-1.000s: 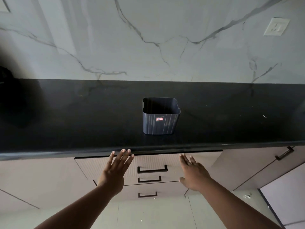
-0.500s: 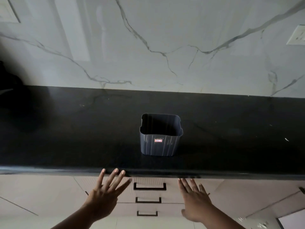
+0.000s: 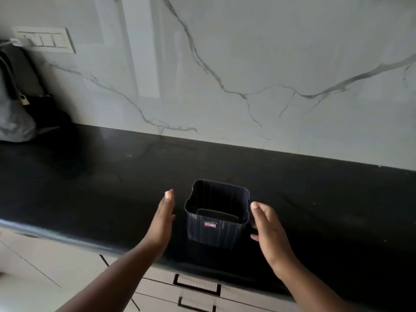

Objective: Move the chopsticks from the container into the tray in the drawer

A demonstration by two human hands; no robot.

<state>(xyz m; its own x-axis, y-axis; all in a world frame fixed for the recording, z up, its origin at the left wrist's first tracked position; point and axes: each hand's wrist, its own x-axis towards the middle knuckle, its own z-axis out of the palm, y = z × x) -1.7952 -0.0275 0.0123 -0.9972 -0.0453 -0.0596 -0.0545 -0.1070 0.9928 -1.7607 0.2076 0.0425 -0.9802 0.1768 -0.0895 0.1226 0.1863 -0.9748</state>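
Dark ribbed plastic, the container (image 3: pixel 217 217) stands upright on the black counter (image 3: pixel 90 199), a little back from the counter's front edge, with a small red label on its near wall. A second ago both hands were down below the counter edge, spread flat in front of the drawers; half a second ago they were just under that edge; now they have risen over the counter and stand one on each side of the container. The left hand (image 3: pixel 162 219) is to the container's left, flat and edge-on with fingers together and pointing away, close beside the wall but with a dark gap showing, so not touching. The right hand (image 3: pixel 266 224) is to the container's right, fingers spread loosely and thumb tucked toward the wall; it sits just beside the rim, and whether it touches cannot be told. Neither hand is closed on anything. Inside the container only a dark floor and a paler rectangular insert show; no chopsticks can be made out, so they may be lying low in shadow or be absent. Below the container, the drawers (image 3: pixel 198 287) look shut, handles flush, and no tray is in view. Judging by this, the hands are framing the container to grasp it, and the drawer is not yet opened.
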